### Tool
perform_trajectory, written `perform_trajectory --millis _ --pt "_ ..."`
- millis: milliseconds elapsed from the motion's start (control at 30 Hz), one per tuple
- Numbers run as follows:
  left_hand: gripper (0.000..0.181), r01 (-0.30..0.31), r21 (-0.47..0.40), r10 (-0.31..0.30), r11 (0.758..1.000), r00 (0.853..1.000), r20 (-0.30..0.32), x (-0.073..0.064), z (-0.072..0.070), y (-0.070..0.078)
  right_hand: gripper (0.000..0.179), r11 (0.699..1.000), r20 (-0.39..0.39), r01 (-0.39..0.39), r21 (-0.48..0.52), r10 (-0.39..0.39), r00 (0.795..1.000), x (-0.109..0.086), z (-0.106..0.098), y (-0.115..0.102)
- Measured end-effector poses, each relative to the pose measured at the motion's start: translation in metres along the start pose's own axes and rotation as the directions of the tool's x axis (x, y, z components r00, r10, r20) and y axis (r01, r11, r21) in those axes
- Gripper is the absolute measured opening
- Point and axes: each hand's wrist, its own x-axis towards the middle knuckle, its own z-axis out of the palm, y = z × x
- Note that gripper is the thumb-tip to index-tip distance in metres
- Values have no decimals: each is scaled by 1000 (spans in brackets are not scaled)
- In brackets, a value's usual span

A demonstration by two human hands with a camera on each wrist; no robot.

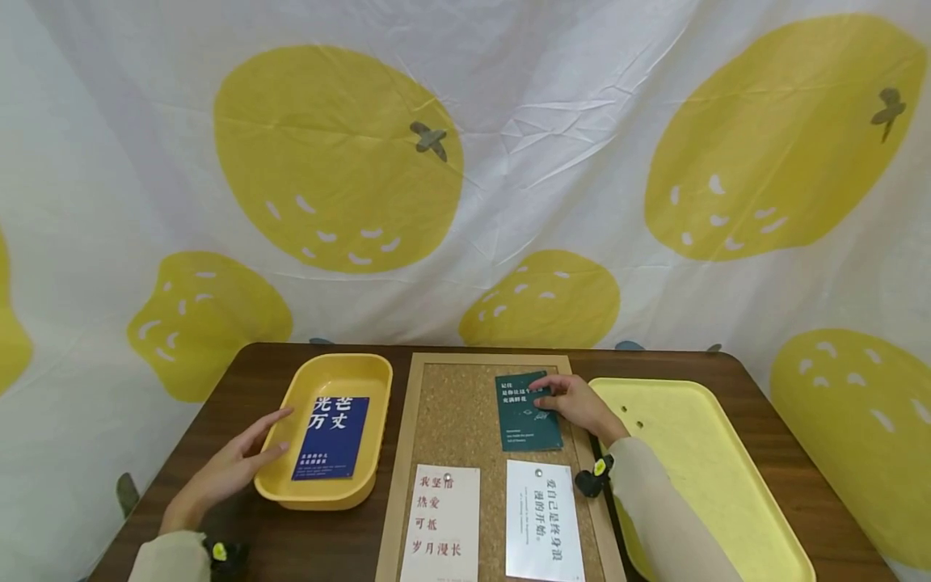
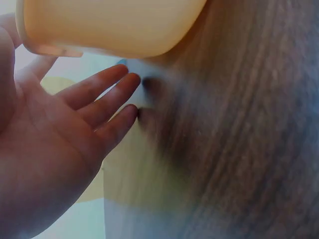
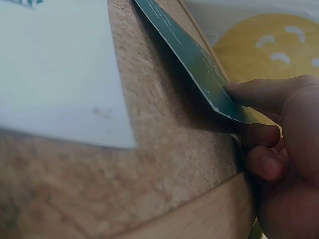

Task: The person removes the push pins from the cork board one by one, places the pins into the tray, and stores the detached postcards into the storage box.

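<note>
My right hand (image 1: 575, 404) pinches a dark green card (image 1: 525, 432) by its right edge, over the upper part of a framed corkboard (image 1: 451, 420). In the right wrist view the card (image 3: 192, 62) tilts above the cork, with fingers curled under its edge. My left hand (image 1: 236, 457) rests at the left rim of a yellow plastic basket (image 1: 320, 495), its thumb and a finger reaching over the rim. Its other fingers (image 2: 112, 99) extend loosely beside the basket in the left wrist view. A blue card (image 1: 330, 440) with white lettering lies in the basket.
Two pale cards, one with red lettering (image 1: 444, 529) and one white (image 1: 544, 525), sit on the lower corkboard, each with a pin at its top. A light yellow tray (image 1: 698, 461) holding two small dark pieces lies to the right. Behind the brown table (image 1: 254, 380) hangs a lemon-print cloth (image 1: 509, 162).
</note>
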Motion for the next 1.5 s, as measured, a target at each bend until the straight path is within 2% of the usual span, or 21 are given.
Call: perform_trajectory --millis 167,300,1500 --pt "75 -29 -5 29 1000 999 26 -2 1 -3 24 1000 -5 5 5 -5 1000 1 0 -1" --pt "77 -28 -8 29 1000 999 30 -3 2 -3 25 1000 -4 7 0 -7 1000 1 1 -1" --pt "80 50 -56 -46 997 997 63 -1 6 -6 21 1000 -13 23 -1 -23 1000 -1 2 1"
